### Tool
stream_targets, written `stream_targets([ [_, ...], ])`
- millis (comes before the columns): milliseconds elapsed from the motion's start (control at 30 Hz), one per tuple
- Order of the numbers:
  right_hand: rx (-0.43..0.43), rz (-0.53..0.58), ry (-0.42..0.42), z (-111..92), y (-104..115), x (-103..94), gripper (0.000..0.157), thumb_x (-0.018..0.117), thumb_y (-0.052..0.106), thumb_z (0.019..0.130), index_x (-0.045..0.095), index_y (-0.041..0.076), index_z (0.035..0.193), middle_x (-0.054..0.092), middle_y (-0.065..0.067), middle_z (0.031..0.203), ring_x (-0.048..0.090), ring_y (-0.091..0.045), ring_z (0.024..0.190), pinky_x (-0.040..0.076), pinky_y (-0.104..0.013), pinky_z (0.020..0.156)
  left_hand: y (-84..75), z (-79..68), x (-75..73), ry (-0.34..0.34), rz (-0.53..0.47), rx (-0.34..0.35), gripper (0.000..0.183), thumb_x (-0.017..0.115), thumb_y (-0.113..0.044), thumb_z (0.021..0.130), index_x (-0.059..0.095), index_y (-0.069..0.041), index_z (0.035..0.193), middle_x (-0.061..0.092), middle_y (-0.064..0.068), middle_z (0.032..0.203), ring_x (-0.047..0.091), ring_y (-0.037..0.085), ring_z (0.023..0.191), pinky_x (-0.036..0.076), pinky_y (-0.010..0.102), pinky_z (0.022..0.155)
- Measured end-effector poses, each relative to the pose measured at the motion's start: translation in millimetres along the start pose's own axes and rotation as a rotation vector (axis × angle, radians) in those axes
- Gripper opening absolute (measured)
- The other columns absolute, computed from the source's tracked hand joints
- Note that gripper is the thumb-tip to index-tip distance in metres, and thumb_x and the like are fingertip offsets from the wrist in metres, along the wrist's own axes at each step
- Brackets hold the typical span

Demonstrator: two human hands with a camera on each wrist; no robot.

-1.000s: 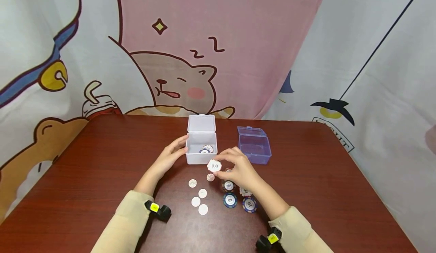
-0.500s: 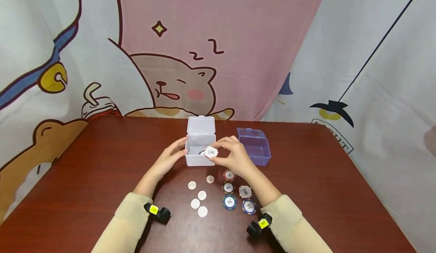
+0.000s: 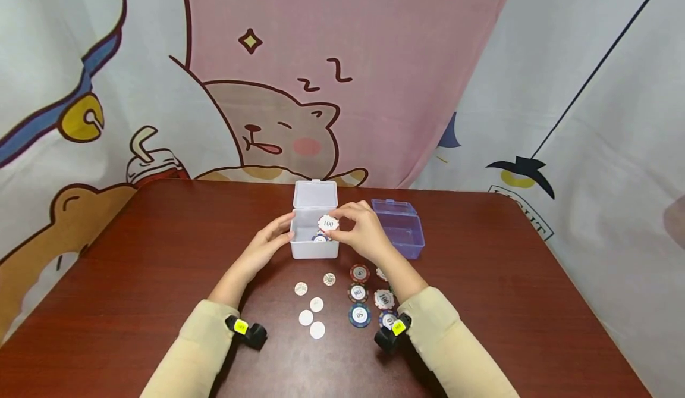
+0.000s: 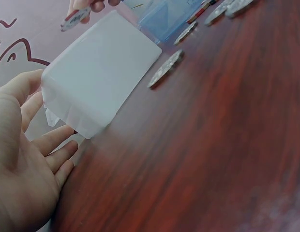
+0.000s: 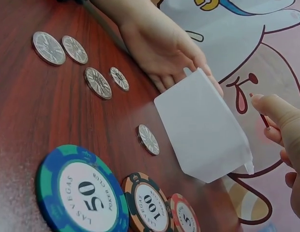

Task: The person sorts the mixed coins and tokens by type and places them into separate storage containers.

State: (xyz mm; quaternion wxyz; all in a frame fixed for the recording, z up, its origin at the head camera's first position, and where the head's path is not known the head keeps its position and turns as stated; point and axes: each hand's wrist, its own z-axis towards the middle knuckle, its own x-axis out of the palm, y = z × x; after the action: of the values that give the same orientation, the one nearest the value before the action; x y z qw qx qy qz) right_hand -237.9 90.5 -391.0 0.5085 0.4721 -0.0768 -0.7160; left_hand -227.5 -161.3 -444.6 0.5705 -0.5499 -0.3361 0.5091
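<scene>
Over the open white plastic box, my right hand pinches a white-faced poker chip marked 100 between thumb and fingers. The same chip appears nearly edge-on in the right wrist view. My left hand rests against the box's left side, fingers extended and thumb near the front corner; the left wrist view shows its fingers spread along the box wall. Inside the box lies at least one blue-and-white chip, partly covered by the held one. The box lid stands tipped back.
Right of the white box stands an open blue translucent box. Several silver coins lie in front of it on the brown table. Poker chips, among them a blue-green 50 chip, lie under and beside my right forearm.
My right hand has carried the 100 chip forward and slightly left, from in front of the white box to over its opening. My left hand has stayed at the box's side.
</scene>
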Motion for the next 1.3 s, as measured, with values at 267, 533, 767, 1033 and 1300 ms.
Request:
stream_targets([
  [267, 0.045, -0.033, 0.015, 6.1, -7.7, 9.5, 0.036, 0.087, 0.018, 0.069, 0.074, 0.005, 0.100, 0.069, -0.001, 0.092, 0.054, -0.030, 0.088, 0.040, -0.035, 0.075, -23.5, -6.7, 3.0, 0.018, 0.001, -0.005, 0.051, 0.053, -0.006, 0.097, 0.037, 0.004, 0.144, 0.041, 0.030, 0.141, 0.039, 0.041, 0.130, 0.030, 0.053, 0.104],
  [533, 0.083, -0.079, 0.029, 11.2, -11.2, 14.2, 0.036, 0.087, 0.019, 0.068, 0.075, 0.006, 0.099, 0.068, -0.001, 0.090, 0.053, -0.030, 0.087, 0.039, -0.035, 0.072, -8.9, -3.0, 0.8, 0.012, 0.011, 0.009, 0.051, 0.054, -0.010, 0.097, 0.038, -0.001, 0.144, 0.042, 0.026, 0.141, 0.040, 0.038, 0.130, 0.031, 0.052, 0.103],
  [767, 0.116, -0.097, 0.051, 14.1, -12.1, 18.3, 0.034, 0.087, 0.020, 0.069, 0.075, 0.007, 0.099, 0.069, -0.001, 0.092, 0.052, -0.032, 0.084, 0.039, -0.033, 0.070, 1.4, 0.0, -0.4, 0.005, -0.012, 0.010, 0.052, 0.056, -0.015, 0.097, 0.039, -0.004, 0.145, 0.043, 0.023, 0.142, 0.041, 0.035, 0.130, 0.029, 0.051, 0.105],
  [1033, 0.146, -0.113, 0.057, 14.9, -13.0, 21.7, 0.036, 0.087, 0.021, 0.068, 0.075, 0.007, 0.099, 0.069, 0.001, 0.090, 0.051, -0.031, 0.084, 0.039, -0.033, 0.070, 0.5, -0.7, 0.1, 0.004, -0.015, 0.012, 0.052, 0.056, -0.014, 0.097, 0.039, -0.004, 0.145, 0.043, 0.023, 0.141, 0.040, 0.035, 0.130, 0.029, 0.051, 0.105],
  [1300, 0.196, -0.147, 0.084, 16.2, -11.7, 22.4, 0.038, 0.087, 0.025, 0.070, 0.075, 0.008, 0.102, 0.068, 0.000, 0.094, 0.053, -0.032, 0.088, 0.039, -0.035, 0.072, 0.3, -0.4, 0.0, 0.004, -0.010, 0.005, 0.052, 0.056, -0.015, 0.097, 0.040, -0.005, 0.145, 0.043, 0.023, 0.142, 0.040, 0.034, 0.131, 0.029, 0.051, 0.105],
])
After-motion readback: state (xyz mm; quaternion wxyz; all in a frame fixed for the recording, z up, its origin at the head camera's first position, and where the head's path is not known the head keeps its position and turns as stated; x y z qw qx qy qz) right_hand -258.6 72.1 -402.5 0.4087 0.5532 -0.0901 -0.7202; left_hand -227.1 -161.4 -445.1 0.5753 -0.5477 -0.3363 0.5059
